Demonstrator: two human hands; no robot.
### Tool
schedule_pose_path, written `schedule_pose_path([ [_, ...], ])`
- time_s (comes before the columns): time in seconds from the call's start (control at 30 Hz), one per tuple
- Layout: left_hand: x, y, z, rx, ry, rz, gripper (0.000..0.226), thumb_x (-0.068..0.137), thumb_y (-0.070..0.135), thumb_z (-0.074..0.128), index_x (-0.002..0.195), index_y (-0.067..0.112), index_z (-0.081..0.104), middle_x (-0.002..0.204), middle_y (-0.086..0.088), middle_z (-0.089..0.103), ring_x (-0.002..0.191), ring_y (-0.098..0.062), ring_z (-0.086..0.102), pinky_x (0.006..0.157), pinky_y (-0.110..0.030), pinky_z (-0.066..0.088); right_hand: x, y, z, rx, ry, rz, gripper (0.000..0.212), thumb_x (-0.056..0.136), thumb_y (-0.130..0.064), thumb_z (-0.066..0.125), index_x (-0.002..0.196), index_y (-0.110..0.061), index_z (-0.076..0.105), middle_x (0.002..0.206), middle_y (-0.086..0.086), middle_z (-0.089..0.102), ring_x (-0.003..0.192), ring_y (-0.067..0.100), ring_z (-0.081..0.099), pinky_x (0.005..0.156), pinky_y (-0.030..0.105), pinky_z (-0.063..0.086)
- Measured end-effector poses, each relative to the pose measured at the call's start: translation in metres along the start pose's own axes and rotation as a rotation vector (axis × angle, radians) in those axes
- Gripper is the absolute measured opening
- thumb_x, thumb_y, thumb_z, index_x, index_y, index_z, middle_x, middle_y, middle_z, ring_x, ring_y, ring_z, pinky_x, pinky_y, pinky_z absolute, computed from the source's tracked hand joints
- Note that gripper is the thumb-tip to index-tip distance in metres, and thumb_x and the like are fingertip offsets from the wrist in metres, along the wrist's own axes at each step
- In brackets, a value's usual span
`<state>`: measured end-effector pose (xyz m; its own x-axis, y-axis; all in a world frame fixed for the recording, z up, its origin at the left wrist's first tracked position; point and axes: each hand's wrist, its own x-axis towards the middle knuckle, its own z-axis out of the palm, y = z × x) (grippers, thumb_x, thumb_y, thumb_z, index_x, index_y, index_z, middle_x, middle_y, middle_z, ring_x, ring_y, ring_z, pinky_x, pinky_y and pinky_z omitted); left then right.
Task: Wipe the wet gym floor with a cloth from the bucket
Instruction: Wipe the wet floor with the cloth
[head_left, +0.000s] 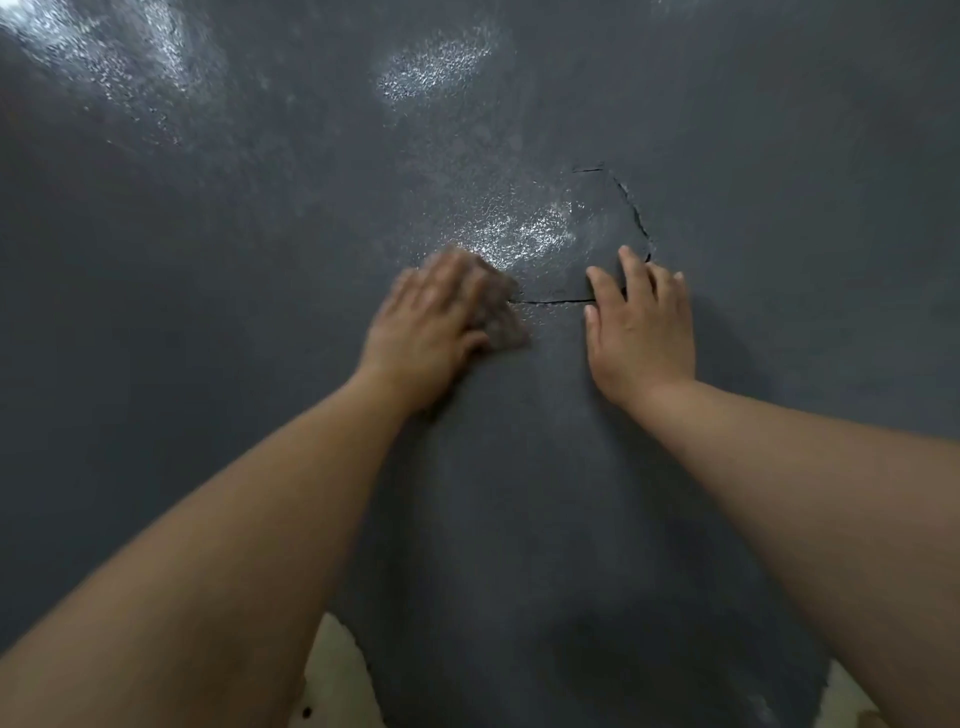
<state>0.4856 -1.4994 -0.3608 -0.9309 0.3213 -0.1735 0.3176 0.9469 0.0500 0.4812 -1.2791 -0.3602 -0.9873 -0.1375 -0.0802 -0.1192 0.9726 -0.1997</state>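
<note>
The left hand (441, 325), just left of the frame's centre, is blurred, its fingers bent down over a small brownish-grey wad that looks to be the cloth (501, 319); the wad peeks out at the hand's right edge, pressed against the floor (208, 291), though the blur keeps me from saying exactly how the fingers close on it. The right hand (641, 327), just right of centre, lies flat with fingers straight and slightly spread, palm down on the floor and holding nothing, apparently propping the body. Between the two hands runs a thin dark crack (558, 301), which continues up and around past the right fingertips, outlining a damaged patch of the dark surface. Just above the left hand sits a glistening wet patch (524, 234); more sheen shows toward the upper middle and the upper left of the frame. At the bottom edge, a pale strip (332, 670) shows where the dark surface ends. No bucket is in view. As for handling, the cloth is likely soft, limp and heavy with water, so it should bunch and slide easily; a palm spread over the top with fingers curled at its far edge would probably keep it from slipping out. The wet textured floor may be slick under the bracing hand, and the cracked edge could snag the cloth.
</note>
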Motion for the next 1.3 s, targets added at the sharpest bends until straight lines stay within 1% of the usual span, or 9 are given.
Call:
schedule_pose_path([
  [0.07, 0.01, -0.033, -0.004, -0.087, -0.054, -0.402, 0.063, 0.099, 0.045, 0.029, 0.151, 0.014, 0.011, 0.159, -0.012, 0.002, 0.146, -0.028, 0.0, 0.116, -0.037, -0.002, 0.002, -0.002, 0.003, -0.009, -0.021, 0.014, 0.044, 0.094, -0.029, 0.044, 0.132, -0.008, 0.052, 0.143, 0.022, 0.04, 0.125, 0.045, 0.039, 0.109, 0.057, 0.021],
  [0.13, 0.019, -0.062, -0.008, -0.206, -0.032, -0.782, 0.065, 0.1, 0.043, 0.028, 0.152, 0.011, 0.005, 0.158, -0.014, -0.006, 0.146, -0.028, -0.007, 0.116, -0.038, -0.003, 0.002, -0.004, 0.004, -0.007, -0.029, 0.028, 0.047, 0.095, -0.032, 0.042, 0.136, -0.01, 0.049, 0.146, 0.02, 0.038, 0.127, 0.044, 0.036, 0.11, 0.056, 0.018],
  [0.27, 0.041, -0.077, -0.011, -0.299, -0.005, -1.079, 0.064, 0.1, 0.044, 0.029, 0.152, 0.013, 0.006, 0.157, -0.019, -0.006, 0.145, -0.032, -0.007, 0.116, -0.042, -0.003, 0.002, -0.002, 0.004, -0.003, -0.014, 0.039, 0.051, 0.092, -0.036, 0.032, 0.133, -0.013, 0.052, 0.143, 0.018, 0.043, 0.125, 0.043, 0.04, 0.108, 0.058, 0.022],
  [0.43, 0.062, -0.053, -0.016, -0.241, 0.007, -0.896, 0.064, 0.099, 0.046, 0.029, 0.152, 0.015, 0.008, 0.157, -0.018, -0.006, 0.145, -0.031, -0.007, 0.117, -0.041, -0.005, 0.009, 0.007, 0.001, 0.011, 0.048, -0.013, 0.048, 0.089, -0.033, 0.032, 0.119, -0.013, 0.063, 0.129, 0.016, 0.056, 0.107, 0.042, 0.054, 0.101, 0.062, 0.031],
  [0.67, 0.066, 0.075, -0.015, -0.172, -0.095, -0.223, 0.067, 0.095, 0.054, 0.031, 0.151, 0.029, 0.004, 0.158, -0.014, -0.009, 0.145, -0.029, -0.011, 0.115, -0.037, -0.01, 0.018, 0.03, -0.008, 0.03, 0.107, 0.079, 0.049, 0.088, -0.03, 0.032, 0.118, -0.007, 0.062, 0.129, 0.018, 0.056, 0.106, 0.042, 0.054, 0.102, 0.061, 0.031],
  [0.83, 0.013, 0.135, 0.007, -0.112, -0.048, 0.225, 0.07, 0.081, 0.059, 0.035, 0.138, 0.021, 0.047, 0.148, -0.023, 0.032, 0.138, -0.038, 0.029, 0.115, -0.044, 0.019, 0.023, 0.044, -0.014, 0.027, 0.081, 0.165, 0.048, 0.09, -0.031, 0.032, 0.125, -0.01, 0.058, 0.139, 0.017, 0.048, 0.116, 0.042, 0.047, 0.107, 0.056, 0.025],
  [1.0, 0.012, 0.107, 0.008, 0.004, -0.06, 0.558, 0.063, 0.088, 0.05, 0.033, 0.135, 0.012, 0.051, 0.142, -0.018, 0.044, 0.133, -0.033, 0.041, 0.11, -0.04, 0.023, 0.017, 0.049, -0.01, -0.035, 0.029, 0.22, 0.055, 0.091, -0.039, 0.027, 0.136, -0.018, 0.05, 0.147, 0.018, 0.038, 0.126, 0.045, 0.037, 0.109, 0.057, 0.019],
  [1.1, 0.043, 0.067, 0.003, 0.051, 0.024, 0.445, 0.062, 0.088, 0.043, 0.034, 0.135, 0.007, 0.05, 0.142, -0.019, 0.045, 0.131, -0.034, 0.043, 0.109, -0.037, 0.019, 0.016, 0.051, -0.008, -0.062, 0.006, 0.238, 0.061, 0.088, -0.044, 0.021, 0.137, -0.021, 0.048, 0.146, 0.018, 0.038, 0.127, 0.046, 0.036, 0.109, 0.058, 0.02],
  [1.3, 0.115, 0.001, -0.02, -0.127, -0.051, -0.422, 0.061, 0.102, 0.036, 0.026, 0.151, 0.008, 0.003, 0.158, -0.015, -0.007, 0.146, -0.027, -0.008, 0.117, -0.035, -0.004, 0.015, 0.053, -0.007, -0.041, -0.005, 0.258, 0.061, 0.089, -0.048, 0.017, 0.141, -0.026, 0.043, 0.15, 0.013, 0.034, 0.133, 0.042, 0.031, 0.11, 0.057, 0.016],
])
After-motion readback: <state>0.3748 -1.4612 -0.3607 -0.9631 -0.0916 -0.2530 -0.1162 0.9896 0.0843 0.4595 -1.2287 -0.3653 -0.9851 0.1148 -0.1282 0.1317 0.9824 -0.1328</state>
